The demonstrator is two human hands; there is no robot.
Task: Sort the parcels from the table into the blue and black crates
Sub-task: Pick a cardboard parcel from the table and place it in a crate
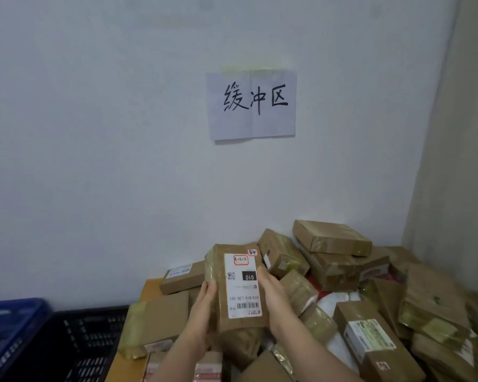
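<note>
A flat brown parcel [239, 285] with a white shipping label marked 010 is raised above the pile, label facing me. My left hand [203, 307] grips its left edge and my right hand [273, 299] grips its right edge. Under and around it lies a heap of brown cardboard parcels [342, 271] on the table [149, 288]. The black crate [83, 343] stands at lower left beside the table, and the blue crate [9, 321] sits further left, partly cut off by the frame.
A white wall rises behind the table with a taped paper sign [253, 104] bearing handwritten characters. A second wall closes the corner on the right. White plastic mailers [334, 299] show between the boxes.
</note>
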